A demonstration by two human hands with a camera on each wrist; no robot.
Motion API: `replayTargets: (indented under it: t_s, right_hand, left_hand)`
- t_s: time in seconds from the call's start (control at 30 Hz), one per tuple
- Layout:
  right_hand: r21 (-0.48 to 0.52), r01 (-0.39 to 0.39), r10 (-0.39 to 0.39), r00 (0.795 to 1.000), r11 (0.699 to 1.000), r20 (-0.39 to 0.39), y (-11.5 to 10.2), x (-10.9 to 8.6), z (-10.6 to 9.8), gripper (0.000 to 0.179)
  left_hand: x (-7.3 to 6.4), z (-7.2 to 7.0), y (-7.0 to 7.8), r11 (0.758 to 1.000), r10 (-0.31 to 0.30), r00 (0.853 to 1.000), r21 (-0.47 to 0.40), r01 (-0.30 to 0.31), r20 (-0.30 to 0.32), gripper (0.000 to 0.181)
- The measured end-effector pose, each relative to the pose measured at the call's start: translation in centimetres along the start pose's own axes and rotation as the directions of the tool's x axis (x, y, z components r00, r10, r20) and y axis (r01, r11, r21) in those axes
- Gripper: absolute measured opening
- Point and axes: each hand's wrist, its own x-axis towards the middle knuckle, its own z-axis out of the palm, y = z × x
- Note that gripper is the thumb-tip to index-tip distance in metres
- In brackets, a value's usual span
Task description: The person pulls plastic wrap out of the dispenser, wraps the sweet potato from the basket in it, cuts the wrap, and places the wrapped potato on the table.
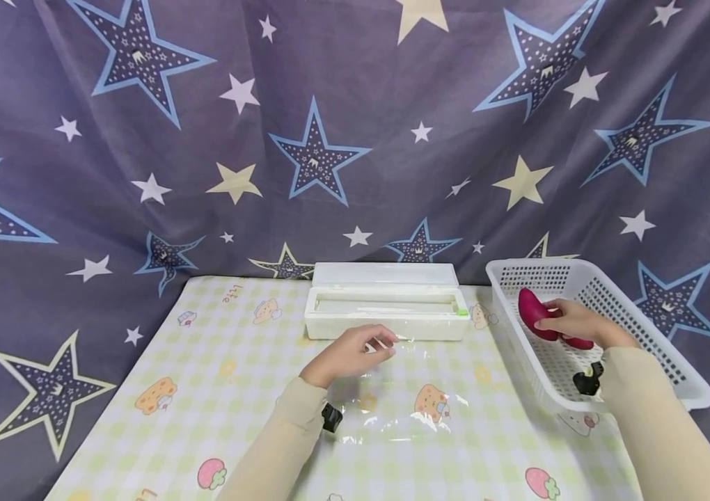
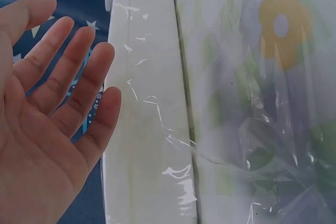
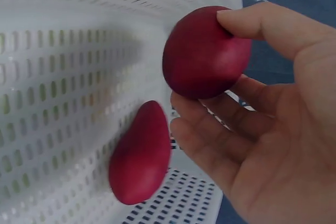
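My right hand (image 1: 577, 322) grips a dark red mango (image 1: 532, 313) inside the white perforated basket (image 1: 699, 399). In the right wrist view, the thumb lies on one side of that fruit and fingers are beneath it. A second red mango (image 3: 140, 156) rests in the basket below. My left hand (image 1: 355, 351) hovers in front of a white cling film box (image 1: 386, 330), its fingers relaxed and apart in the left wrist view, holding nothing. A clear sheet of cling film (image 1: 392, 417) stretches from the box over the table, near and below that hand.
The box lid (image 1: 386, 274) is raised at the back, and a small green piece (image 1: 462, 312) sits at the box's right end. A checked tablecloth (image 1: 204, 376) covers the table. Behind hangs a dark curtain (image 1: 386, 83) with stars.
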Motion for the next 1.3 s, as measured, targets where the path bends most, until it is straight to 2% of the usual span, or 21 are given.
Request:
replayTargets:
  t_s: [0.23,0.4,0.67,0.8,0.9,1.03,1.3]
  right_hand:
    - [-0.052,0.104,-0.108,0.991,0.993,-0.083,-2.3,-0.2,-0.5,0.066]
    - [-0.063,0.139,-0.144,0.986,0.988,-0.082,-4.0,0.0,-0.6,0.065]
    - [-0.044,0.17,-0.171,0.985,0.985,-0.022,-7.0,0.3,0.2,0.061]
    - [0.011,0.198,-0.198,0.98,0.98,0.012,-8.4,0.4,1.1,0.06]
    - [0.064,0.259,-0.26,0.965,0.964,0.016,-9.3,0.5,2.0,0.057]
    - [0.075,0.348,-0.35,0.937,0.935,0.017,-9.9,0.8,3.2,0.052]
    - [0.106,0.365,-0.374,0.924,0.925,0.077,-10.7,0.7,5.4,0.053]
  left_hand:
    - [0.2,0.5,-0.2,1.0,0.016,1.0,-0.003,-0.016,0.024,0.021]
    - [0.4,0.5,0.2,0.999,0.043,0.999,-0.017,-0.043,0.017,0.021]
    - [0.5,0.4,0.7,0.999,0.043,0.999,-0.016,-0.042,0.02,0.023]
    - [0.8,0.7,0.9,0.999,0.04,0.999,-0.029,-0.039,0.026,0.026]
    - [1.0,1.1,1.2,0.998,0.043,0.999,-0.036,-0.042,0.028,0.028]
    - [1.3,1.4,1.6,0.999,0.034,0.999,-0.036,-0.033,0.026,0.03]
    - [2.0,2.0,1.9,0.996,0.007,1.0,-0.088,-0.008,-0.009,0.059]
